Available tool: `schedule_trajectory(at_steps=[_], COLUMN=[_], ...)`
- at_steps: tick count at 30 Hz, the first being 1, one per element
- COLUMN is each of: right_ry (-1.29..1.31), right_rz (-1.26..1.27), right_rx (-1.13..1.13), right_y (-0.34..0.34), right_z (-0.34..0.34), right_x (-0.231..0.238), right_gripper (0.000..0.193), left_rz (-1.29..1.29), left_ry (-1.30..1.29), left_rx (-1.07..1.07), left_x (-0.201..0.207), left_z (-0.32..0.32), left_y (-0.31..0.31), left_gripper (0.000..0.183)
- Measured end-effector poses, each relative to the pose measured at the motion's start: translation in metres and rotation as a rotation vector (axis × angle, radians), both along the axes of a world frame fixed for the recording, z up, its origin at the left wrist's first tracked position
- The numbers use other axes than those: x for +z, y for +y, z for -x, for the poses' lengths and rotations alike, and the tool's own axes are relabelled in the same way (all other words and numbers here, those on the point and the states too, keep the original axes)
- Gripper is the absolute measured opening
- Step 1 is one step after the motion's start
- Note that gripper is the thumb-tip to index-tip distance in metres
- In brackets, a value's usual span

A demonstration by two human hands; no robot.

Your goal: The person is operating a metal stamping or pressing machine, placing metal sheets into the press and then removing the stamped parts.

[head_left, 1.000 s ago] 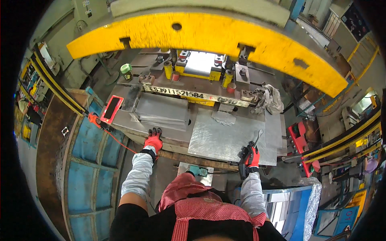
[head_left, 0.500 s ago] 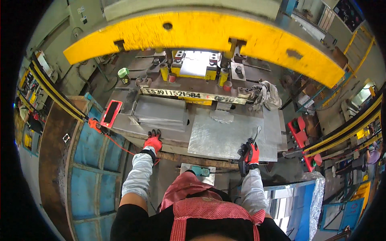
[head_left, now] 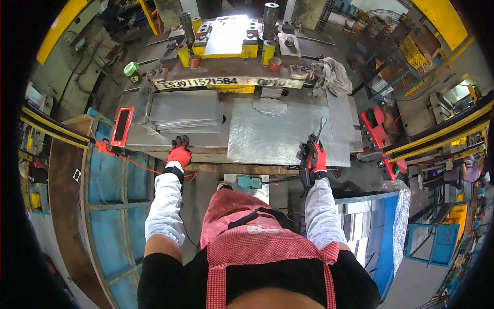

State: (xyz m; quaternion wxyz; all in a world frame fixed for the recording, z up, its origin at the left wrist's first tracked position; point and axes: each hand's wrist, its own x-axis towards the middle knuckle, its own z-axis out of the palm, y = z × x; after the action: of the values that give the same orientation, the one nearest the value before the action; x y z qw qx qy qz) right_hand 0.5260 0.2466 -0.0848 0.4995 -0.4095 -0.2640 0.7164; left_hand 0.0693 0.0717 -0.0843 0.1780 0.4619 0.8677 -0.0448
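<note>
The right hand [head_left: 316, 156] is curled closed around a slim metal tool [head_left: 321, 130], whose rounded far end points away from the body over the right part of a broad metal sheet [head_left: 272, 136] on the bench [head_left: 211, 140]; whether that end touches the metal, I cannot tell. The left hand [head_left: 179, 155] has its fingers extended and slightly parted at the bench's front edge, with nothing in its grasp, just in front of a stack of grey sheets [head_left: 185, 110]. Working well here means a firm, low grip on the tool, the wrist relaxed, and its end guided lightly so that it does not scratch the surface; the left palm does best as a steady brace, fingertips off the sheets' thin, probably sharp rims. The broad sheet reaches the front edge by the right hand, so the sleeve wants care there. A bare strip between the stack and that sheet gives the left hand some room. Farther back, a pale bar [head_left: 247, 81] limits reach, with small metal pieces [head_left: 270, 107] before it and a crumpled cloth [head_left: 332, 77] at the right; a blue bin [head_left: 383, 232] crowds the right elbow's outer side.
</note>
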Motion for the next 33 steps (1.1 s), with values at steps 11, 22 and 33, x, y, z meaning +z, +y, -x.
schedule_trajectory(at_steps=[11,22,33], right_ry=[-0.208,-0.286,-0.329], right_rz=[-0.182,-0.683,-0.731], right_rx=[0.108,0.662,0.398], right_y=[-0.013,0.136,0.097], right_z=[0.016,0.250,0.234], right_x=[0.026,0.233,0.244], right_gripper=[0.044,0.018,0.026], left_rz=[-0.120,0.008,-0.528], left_ry=[-0.074,-0.264,-1.341], left_rx=[-0.002,0.079,0.110], left_x=[0.009,0.126,0.157], left_z=[-0.007,-0.023,-0.010], left_y=[-0.007,0.001,0.150], left_gripper=[0.065,0.053,0.037])
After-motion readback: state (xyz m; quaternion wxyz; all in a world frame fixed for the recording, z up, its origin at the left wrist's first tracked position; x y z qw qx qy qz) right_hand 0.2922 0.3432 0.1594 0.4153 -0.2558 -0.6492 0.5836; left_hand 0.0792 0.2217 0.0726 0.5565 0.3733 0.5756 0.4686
